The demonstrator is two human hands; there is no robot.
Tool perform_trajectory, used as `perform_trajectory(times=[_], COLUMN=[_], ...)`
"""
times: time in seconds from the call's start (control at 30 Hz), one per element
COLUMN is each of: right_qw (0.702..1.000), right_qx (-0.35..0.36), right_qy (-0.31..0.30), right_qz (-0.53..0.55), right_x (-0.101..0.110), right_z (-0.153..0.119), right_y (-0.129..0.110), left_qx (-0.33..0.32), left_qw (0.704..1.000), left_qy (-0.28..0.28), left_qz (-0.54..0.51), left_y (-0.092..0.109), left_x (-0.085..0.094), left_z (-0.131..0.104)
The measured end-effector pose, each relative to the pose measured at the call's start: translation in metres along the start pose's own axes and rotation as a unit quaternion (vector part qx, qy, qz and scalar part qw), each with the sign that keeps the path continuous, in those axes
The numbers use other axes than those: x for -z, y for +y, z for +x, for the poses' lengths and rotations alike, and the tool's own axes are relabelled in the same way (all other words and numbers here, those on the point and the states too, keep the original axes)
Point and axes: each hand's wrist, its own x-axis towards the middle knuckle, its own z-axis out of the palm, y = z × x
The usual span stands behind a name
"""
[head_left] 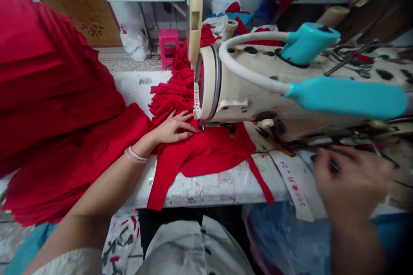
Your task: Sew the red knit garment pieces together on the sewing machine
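My left hand (176,129) lies on a red fabric piece (209,150), fingers spread and pressing it flat beside the needle area of a sewing machine (254,81). Two narrow strips of the fabric hang toward the table's front edge. At the right, my right hand (353,180) is blurred, its fingers curled round something dark that I cannot make out. Just below the machine arm lies an orange-handled tool (279,144), partly hidden. A white paper strip (295,184) with red writing sits close to my right hand.
A tall stack of red fabric (54,86) rises at the left. More red cloth (174,90) is bunched behind the machine. A turquoise lamp (348,96) with a white flexible neck rests over the machine arm. Behind stands a pink stool (168,45).
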Motion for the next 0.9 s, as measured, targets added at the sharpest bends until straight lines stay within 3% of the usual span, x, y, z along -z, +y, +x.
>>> perform_trajectory(times=[0.03, 0.13, 0.23, 0.3, 0.37, 0.47, 0.57, 0.67, 0.77, 0.9], right_qw=[0.997, 0.95, 0.911, 0.903, 0.899, 0.916, 0.933, 0.918, 0.906, 0.89], right_qx=[0.034, 0.064, 0.114, 0.146, 0.163, 0.143, 0.101, 0.106, 0.118, 0.125], right_qy=[0.037, -0.117, -0.255, -0.307, -0.326, -0.296, -0.251, -0.263, -0.313, -0.379], right_qz=[0.054, 0.284, 0.304, 0.264, 0.242, 0.232, 0.236, 0.276, 0.26, 0.22], right_x=[-0.002, -0.018, -0.046, -0.065, -0.081, -0.098, -0.102, -0.1, -0.1, -0.105], right_z=[0.003, 0.012, 0.025, 0.038, 0.051, 0.064, 0.058, 0.043, 0.036, 0.04], right_y=[-0.03, -0.117, -0.162, -0.159, -0.142, -0.121, -0.128, -0.149, -0.161, -0.157], left_qx=[0.0, 0.011, 0.029, 0.068, 0.123, 0.141, 0.113, 0.063, 0.014, 0.027], left_qw=[1.0, 1.0, 1.0, 0.997, 0.99, 0.988, 0.987, 0.98, 0.98, 0.985], left_qy=[-0.005, -0.011, -0.001, 0.025, 0.044, -0.023, -0.055, -0.008, 0.013, 0.034], left_qz=[-0.007, -0.014, 0.011, 0.035, 0.052, 0.056, 0.101, 0.188, 0.196, 0.165], left_y=[-0.002, -0.006, -0.001, 0.012, 0.032, 0.065, 0.085, 0.086, 0.075, 0.063], left_x=[0.001, 0.003, -0.001, -0.009, -0.017, -0.022, -0.019, -0.02, -0.028, -0.035], left_z=[0.002, 0.005, 0.0, -0.008, -0.018, -0.026, -0.024, -0.022, -0.024, -0.029])
